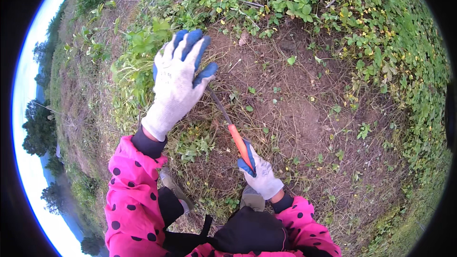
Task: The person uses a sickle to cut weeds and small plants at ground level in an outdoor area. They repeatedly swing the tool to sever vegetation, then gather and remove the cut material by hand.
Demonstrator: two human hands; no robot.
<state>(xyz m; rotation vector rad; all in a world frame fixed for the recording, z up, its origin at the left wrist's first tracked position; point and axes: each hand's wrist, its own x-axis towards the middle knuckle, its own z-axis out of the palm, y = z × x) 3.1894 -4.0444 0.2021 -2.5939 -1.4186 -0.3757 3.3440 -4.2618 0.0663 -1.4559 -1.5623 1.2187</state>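
My left hand (178, 78), in a white work glove with blue fingertips, reaches forward with its fingers spread over green weeds (143, 47) at the edge of a bare soil patch (295, 100). It holds nothing. My right hand (259, 171), gloved the same way, grips the orange handle of a slim hand tool (238, 140). The tool's dark metal shaft (219, 104) runs up and left toward the left hand, and its tip is hidden behind that glove. Both sleeves are pink with black dots.
Leafy green ground cover with small yellow flowers (381, 33) rings the soil on the far and right sides. Dry grass and low weeds (195, 143) lie in front of my shoes (173, 188). A grassy slope and trees stretch off to the left.
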